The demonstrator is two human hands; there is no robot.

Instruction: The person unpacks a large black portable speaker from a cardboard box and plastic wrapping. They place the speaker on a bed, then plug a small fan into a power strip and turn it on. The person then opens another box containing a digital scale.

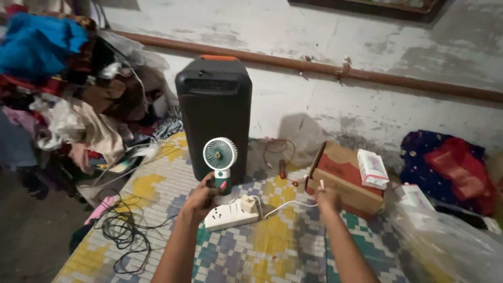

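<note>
My left hand (200,199) grips the green handle of a small white and teal handheld fan (220,155), held upright in front of a tall black speaker (213,112). Just below the fan lies a white power strip (226,216) with a white adapter plugged into it. A thin white cable (285,205) runs from the adapter to my right hand (327,198), which pinches the cable's end, its small white plug sticking up above the fingers.
Everything rests on a patterned yellow, grey and teal mat (262,246). A brown cardboard box (343,181) with a small white box (372,169) on it sits to the right. Piled clothes (68,99) fill the left. Black cables (123,230) lie coiled at the mat's left edge.
</note>
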